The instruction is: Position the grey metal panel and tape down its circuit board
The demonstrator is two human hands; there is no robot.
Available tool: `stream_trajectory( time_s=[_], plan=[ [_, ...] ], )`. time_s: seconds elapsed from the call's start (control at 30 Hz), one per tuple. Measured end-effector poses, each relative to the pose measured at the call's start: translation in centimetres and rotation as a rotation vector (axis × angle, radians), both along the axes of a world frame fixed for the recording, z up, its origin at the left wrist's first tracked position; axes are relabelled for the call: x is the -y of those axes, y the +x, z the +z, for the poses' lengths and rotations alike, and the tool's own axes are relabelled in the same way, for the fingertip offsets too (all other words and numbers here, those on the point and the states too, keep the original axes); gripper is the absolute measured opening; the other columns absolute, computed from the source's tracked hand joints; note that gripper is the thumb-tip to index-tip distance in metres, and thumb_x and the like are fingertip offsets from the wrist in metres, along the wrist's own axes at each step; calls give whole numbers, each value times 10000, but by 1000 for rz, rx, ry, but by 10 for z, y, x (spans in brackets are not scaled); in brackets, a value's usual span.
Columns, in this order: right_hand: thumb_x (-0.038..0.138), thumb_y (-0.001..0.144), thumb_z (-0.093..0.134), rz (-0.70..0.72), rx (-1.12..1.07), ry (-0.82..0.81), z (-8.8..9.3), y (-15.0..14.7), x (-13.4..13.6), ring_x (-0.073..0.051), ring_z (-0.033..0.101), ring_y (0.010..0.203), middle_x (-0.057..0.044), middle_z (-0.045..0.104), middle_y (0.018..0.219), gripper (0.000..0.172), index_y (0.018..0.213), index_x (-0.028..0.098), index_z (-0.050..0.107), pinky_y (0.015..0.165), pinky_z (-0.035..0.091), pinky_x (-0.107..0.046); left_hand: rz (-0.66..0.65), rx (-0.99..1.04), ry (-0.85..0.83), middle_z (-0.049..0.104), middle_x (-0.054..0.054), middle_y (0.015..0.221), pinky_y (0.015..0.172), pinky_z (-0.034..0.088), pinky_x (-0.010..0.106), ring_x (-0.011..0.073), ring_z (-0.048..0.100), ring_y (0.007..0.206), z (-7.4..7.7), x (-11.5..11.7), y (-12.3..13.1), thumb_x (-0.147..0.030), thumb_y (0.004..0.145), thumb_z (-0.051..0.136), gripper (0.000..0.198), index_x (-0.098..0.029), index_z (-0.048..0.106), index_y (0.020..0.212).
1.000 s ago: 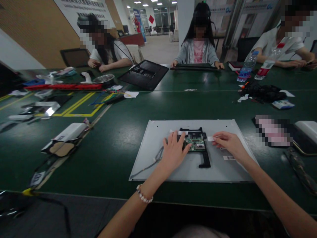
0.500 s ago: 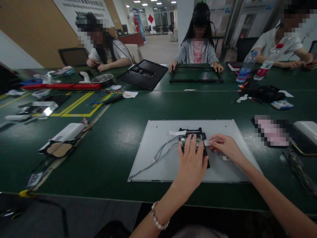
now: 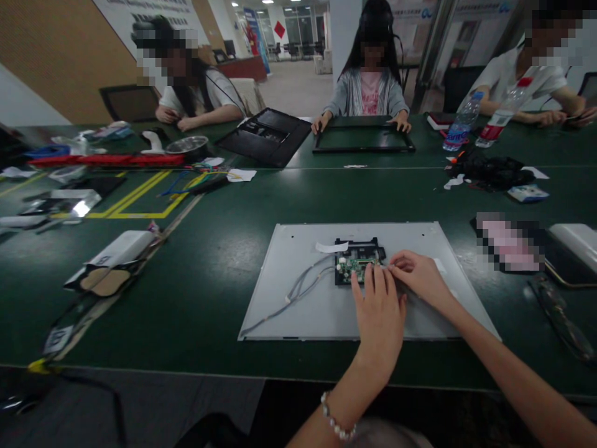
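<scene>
A grey metal panel (image 3: 298, 311) lies flat on the green table in front of me. On it sits a small green circuit board (image 3: 349, 269) in a black bracket (image 3: 360, 249), with grey wires (image 3: 298, 289) trailing off to the left. My left hand (image 3: 379, 314) rests flat over the board's right end, fingers stretched forward. My right hand (image 3: 420, 277) is closed in a pinch at the board's right edge; what it grips is hidden. A white tape strip (image 3: 331, 247) lies beside the bracket.
Three other people sit across the table; one holds a black frame (image 3: 364, 140), with an open black cover (image 3: 265, 135) to its left. Water bottles (image 3: 459, 124), black cables (image 3: 489, 171), a white device (image 3: 573, 239), a metal bowl (image 3: 189, 146) and scattered parts at left.
My left hand has slid from the board's left side rightward onto its right end. My right hand has closed in toward the board. The person opposite has lowered the black frame flat.
</scene>
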State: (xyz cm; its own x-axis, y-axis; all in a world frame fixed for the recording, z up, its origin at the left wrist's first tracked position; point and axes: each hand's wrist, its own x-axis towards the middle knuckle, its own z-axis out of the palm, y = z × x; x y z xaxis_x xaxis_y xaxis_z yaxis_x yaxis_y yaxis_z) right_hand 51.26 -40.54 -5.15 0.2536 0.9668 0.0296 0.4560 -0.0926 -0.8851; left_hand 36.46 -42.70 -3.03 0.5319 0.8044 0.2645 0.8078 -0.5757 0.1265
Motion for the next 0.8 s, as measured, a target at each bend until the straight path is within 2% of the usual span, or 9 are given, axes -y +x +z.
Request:
stream_trajectory(
  time_s=[0.2,0.37,0.5,0.67,0.8],
  plan=[
    [297,788,611,36,51,2,1,-1,0,-204,695,725,-36,723,779,95,813,215,653,712,531,-337,-6,8,13,489,131,1402,1146,215,587,283,369,1353,-3,0,-3,-312,951,454,444,-131,519,1351],
    [292,788,620,44,-3,-19,3,-1,1,-205,692,727,-28,721,773,92,822,216,659,706,530,-333,-22,32,17,479,144,1412,1149,274,524,273,371,1361,-7,-1,-4,-284,938,475,445,-109,519,1345],
    [277,810,602,30,90,-19,5,-4,1,-199,686,718,-31,714,802,83,838,217,651,708,526,-334,-22,29,23,487,147,1406,1135,321,474,278,366,1366,-9,-2,-1,-261,935,474,444,-86,524,1340],
    [241,823,584,71,265,73,4,-7,2,-167,644,677,-49,649,962,110,913,216,642,744,518,-341,-10,16,28,504,137,1392,1121,348,451,270,374,1362,-9,-1,0,-245,944,449,413,-93,546,1316],
    [214,832,554,113,374,102,2,-7,4,-173,623,702,-43,609,942,102,898,226,632,753,503,-338,-4,30,36,504,128,1396,1119,348,456,267,380,1358,-9,0,-1,-247,955,431,401,-99,553,1307]
  ],
)
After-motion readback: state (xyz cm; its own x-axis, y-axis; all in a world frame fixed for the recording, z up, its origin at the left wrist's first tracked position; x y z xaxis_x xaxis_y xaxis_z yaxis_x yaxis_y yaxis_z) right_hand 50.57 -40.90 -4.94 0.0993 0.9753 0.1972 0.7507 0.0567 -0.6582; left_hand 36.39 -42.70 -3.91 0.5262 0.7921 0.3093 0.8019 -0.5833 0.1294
